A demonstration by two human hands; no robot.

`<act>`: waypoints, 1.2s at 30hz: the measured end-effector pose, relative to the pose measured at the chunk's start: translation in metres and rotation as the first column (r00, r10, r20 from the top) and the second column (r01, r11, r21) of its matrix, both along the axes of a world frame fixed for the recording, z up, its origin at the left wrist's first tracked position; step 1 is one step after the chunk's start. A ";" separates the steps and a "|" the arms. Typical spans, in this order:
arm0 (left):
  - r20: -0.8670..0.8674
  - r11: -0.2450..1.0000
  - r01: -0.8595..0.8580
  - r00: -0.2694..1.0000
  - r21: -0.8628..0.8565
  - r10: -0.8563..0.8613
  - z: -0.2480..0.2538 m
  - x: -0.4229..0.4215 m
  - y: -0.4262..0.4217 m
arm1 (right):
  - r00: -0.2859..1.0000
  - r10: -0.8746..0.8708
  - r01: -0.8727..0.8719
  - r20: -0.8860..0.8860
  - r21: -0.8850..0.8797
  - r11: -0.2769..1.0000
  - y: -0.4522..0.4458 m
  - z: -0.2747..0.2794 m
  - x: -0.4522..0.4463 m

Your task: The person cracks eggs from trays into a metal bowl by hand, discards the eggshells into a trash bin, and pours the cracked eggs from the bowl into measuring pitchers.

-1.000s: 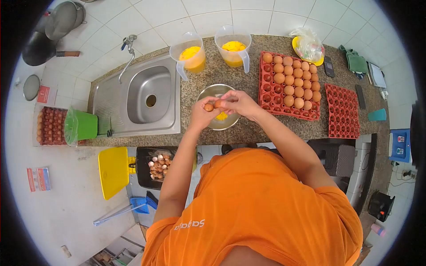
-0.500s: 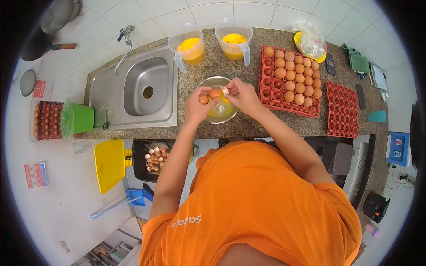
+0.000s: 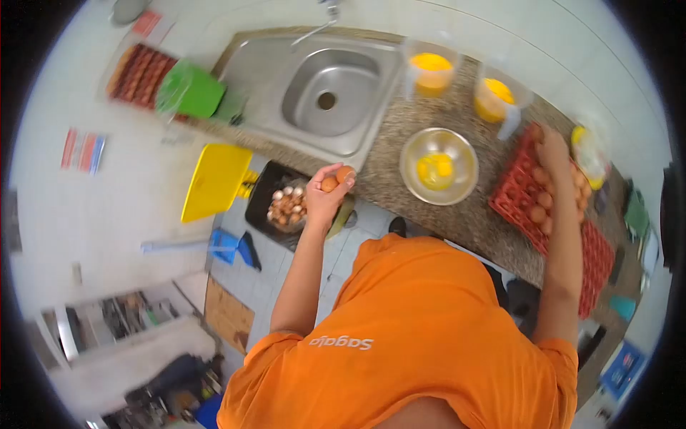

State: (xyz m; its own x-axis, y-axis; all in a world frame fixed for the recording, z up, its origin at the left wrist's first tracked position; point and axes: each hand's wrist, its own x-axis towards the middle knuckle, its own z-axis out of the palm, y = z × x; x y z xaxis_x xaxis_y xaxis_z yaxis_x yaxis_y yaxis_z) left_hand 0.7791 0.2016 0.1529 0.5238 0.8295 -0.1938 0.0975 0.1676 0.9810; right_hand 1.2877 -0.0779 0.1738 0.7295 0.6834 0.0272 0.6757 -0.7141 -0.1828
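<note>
My left hand [image 3: 325,196] is closed around a brown egg [image 3: 329,184] and a second brown egg or eggshell [image 3: 345,174]; which of the two the latter is, I cannot tell. It is over the counter's front edge, beside a black bin [image 3: 261,204] with broken eggshells [image 3: 287,207] in it. My right hand [image 3: 550,150] reaches down at the far corner of the red egg tray [image 3: 511,189], its fingers blurred and partly hidden. Brown eggs [image 3: 538,213] sit in that tray, some behind my forearm. A steel bowl [image 3: 409,171] with cracked eggs [image 3: 434,171] stands between my hands.
Two clear jugs of yolks [image 3: 431,75] [image 3: 495,100] stand behind the bowl. To the left is a steel sink [image 3: 286,107], with a green container [image 3: 204,93] beyond. The bin's yellow lid [image 3: 211,182] is up. Another red tray [image 3: 597,264] lies at right.
My hands have parted from above the bowl. The left moved left towards the bin with what it holds; the right went to the egg tray without the shell piece. The view has turned left.
</note>
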 end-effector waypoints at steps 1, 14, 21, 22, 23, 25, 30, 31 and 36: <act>-0.021 0.990 -0.052 0.998 0.129 0.055 -0.014 -0.028 0.011 | 0.997 0.078 -0.078 -0.015 0.048 0.996 -0.002 -0.002 0.009; 0.443 0.930 0.116 0.895 -0.350 0.055 -0.004 0.005 -0.018 | 0.866 0.308 0.094 -0.394 0.733 0.674 0.038 0.027 -0.132; 0.370 0.810 0.446 0.876 -0.380 -0.309 -0.010 0.142 -0.053 | 0.797 0.485 -0.005 -0.359 0.800 0.600 0.092 -0.015 -0.249; 0.363 0.791 0.470 0.869 -0.391 -0.337 -0.025 0.147 -0.050 | 0.782 0.480 0.005 -0.397 0.774 0.633 0.093 -0.022 -0.245; 0.357 0.773 0.492 0.861 -0.401 -0.362 -0.026 0.153 -0.050 | 0.701 0.483 0.155 -0.525 0.773 0.615 0.093 -0.030 -0.237; 0.267 0.809 0.531 0.841 -0.251 -0.470 -0.017 0.157 -0.054 | 0.470 0.497 0.446 -0.729 0.682 0.579 0.086 -0.035 -0.225; 0.026 0.741 0.657 0.745 0.139 -0.666 -0.020 0.174 -0.048 | 0.152 0.391 0.569 -0.908 0.404 0.716 0.062 -0.027 -0.202; 0.007 0.744 0.648 0.753 0.164 -0.658 -0.020 0.177 -0.047 | 0.168 0.385 0.548 -0.908 0.410 0.729 0.061 -0.032 -0.198; -0.180 0.724 0.621 0.782 0.300 -0.596 -0.020 0.185 -0.045 | 0.426 0.479 0.357 -0.767 0.629 0.691 0.057 -0.049 -0.205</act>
